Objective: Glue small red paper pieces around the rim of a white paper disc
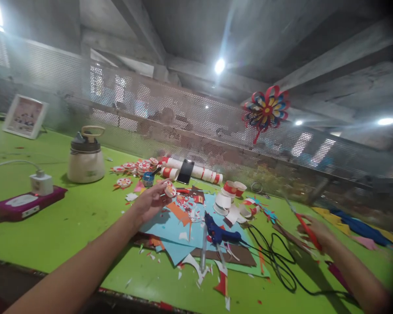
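My left hand [150,203] pinches a small round paper-cup piece [170,189], white with a red and orange pattern, above the left side of the blue paper sheets [170,234]. Out to the right, my right hand [316,233] is closed around a red-handled tool with a thin, pale blade [309,232]. Blur hides whether that is a knife or scissors. Between the hands a blue hot glue gun [221,233] lies on the sheets, among paper scraps [191,209]. Cut paper cups [224,200] stand behind it.
The glue gun's black cord [275,257] loops toward the right front. Behind lie a phone [185,171], stacked cups [203,171] and decorated paper discs [144,166]. A bottle [86,161], power strip [29,203] and picture frame [25,117] stand left. A paper flower [267,110] hangs by the mesh.
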### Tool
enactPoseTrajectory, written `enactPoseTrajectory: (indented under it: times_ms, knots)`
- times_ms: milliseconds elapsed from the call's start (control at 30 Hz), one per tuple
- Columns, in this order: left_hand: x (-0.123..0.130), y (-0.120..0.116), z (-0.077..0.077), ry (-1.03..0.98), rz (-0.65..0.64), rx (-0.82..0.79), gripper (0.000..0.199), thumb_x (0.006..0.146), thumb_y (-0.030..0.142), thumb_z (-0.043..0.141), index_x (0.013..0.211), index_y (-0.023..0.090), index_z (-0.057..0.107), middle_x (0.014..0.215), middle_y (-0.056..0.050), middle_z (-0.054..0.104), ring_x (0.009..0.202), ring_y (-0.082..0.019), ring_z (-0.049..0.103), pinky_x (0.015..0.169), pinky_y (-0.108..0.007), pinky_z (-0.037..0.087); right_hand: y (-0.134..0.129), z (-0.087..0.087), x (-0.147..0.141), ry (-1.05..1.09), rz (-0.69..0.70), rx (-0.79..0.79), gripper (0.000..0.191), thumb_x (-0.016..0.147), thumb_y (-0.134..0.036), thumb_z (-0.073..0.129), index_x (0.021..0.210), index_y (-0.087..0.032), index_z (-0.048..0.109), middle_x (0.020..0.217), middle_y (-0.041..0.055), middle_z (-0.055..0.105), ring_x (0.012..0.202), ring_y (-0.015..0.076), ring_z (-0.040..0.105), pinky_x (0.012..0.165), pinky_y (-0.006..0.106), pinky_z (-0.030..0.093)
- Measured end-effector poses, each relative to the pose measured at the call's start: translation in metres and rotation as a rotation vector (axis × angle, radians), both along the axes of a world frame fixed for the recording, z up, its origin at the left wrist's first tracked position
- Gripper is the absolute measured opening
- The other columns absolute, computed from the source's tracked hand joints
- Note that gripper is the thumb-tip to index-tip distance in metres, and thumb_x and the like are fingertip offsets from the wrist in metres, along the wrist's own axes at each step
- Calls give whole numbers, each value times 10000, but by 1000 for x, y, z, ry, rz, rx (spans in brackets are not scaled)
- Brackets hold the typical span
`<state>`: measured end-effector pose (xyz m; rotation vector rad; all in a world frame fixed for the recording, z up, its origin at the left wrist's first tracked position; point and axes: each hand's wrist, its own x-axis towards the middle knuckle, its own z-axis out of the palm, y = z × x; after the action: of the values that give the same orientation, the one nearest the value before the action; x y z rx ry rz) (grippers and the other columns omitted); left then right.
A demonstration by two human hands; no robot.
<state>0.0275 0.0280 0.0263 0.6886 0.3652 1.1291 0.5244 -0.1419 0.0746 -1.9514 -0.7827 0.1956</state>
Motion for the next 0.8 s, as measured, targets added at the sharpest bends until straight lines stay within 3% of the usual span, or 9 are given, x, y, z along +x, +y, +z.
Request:
enactPoseTrajectory:
  times_ms: [67,133,233,267,367,467,600,733,800]
  knots:
    - [0,-3,4,-24,-22,9,242,803,147,664,1044,152,691,828,-66,727,697,-181,690,623,-279,561,-5,13,-13,101,64,109,215,727,-211,739,833,-249,556,627,-15,597,553,186,626,550,328,558]
    - [0,-7,7,-44,-43,11,235,804,141,659,1037,129,686,844,-86,740,727,-205,710,652,-296,571,-7,25,-36,157,155,236,321,642,-193,763,836,-260,517,647,-32,608,600,180,648,612,317,571]
    - [1,-12,11,-75,-59,7,165,815,144,645,965,94,692,833,-122,752,763,-235,730,697,-311,582,-4,34,-94,220,329,306,395,688,-399,776,987,-280,546,767,-16,644,683,196,659,598,325,567]
    - [2,-13,12,-85,-64,8,147,823,147,636,941,82,695,832,-138,754,785,-246,734,720,-317,585,-2,34,-118,245,416,311,405,721,-489,750,1010,-278,560,788,-8,643,700,195,654,598,318,561]
    - [0,-16,17,-120,-68,21,149,849,152,600,889,50,702,849,-183,756,861,-270,735,788,-328,584,3,24,-190,310,925,314,447,833,-601,622,1086,-235,582,822,23,630,718,176,608,663,307,541]
    - [-4,-19,24,-164,-34,43,174,865,153,563,869,53,706,890,-189,760,925,-285,727,853,-356,576,7,9,-248,431,1202,165,455,926,-596,480,1163,-220,574,813,32,618,703,174,593,649,311,524]
    - [-8,-19,28,-212,15,69,184,874,153,537,891,73,702,941,-173,763,975,-304,716,912,-419,559,11,3,-283,239,1261,11,394,992,-517,410,1065,-187,612,781,23,587,680,135,551,660,267,481]
    - [-7,-18,27,-233,35,84,202,871,134,546,985,69,700,970,-166,759,1016,-298,704,921,-389,555,18,-2,-284,78,1251,-40,444,980,-563,394,905,-182,610,681,-8,526,570,110,495,541,227,452]
    - [-6,-20,27,-247,50,103,251,872,124,550,1075,73,687,1017,-165,751,1045,-288,694,942,-368,542,17,-10,-277,52,1243,-96,468,976,-581,378,960,-181,620,688,-1,550,572,116,522,534,225,468]
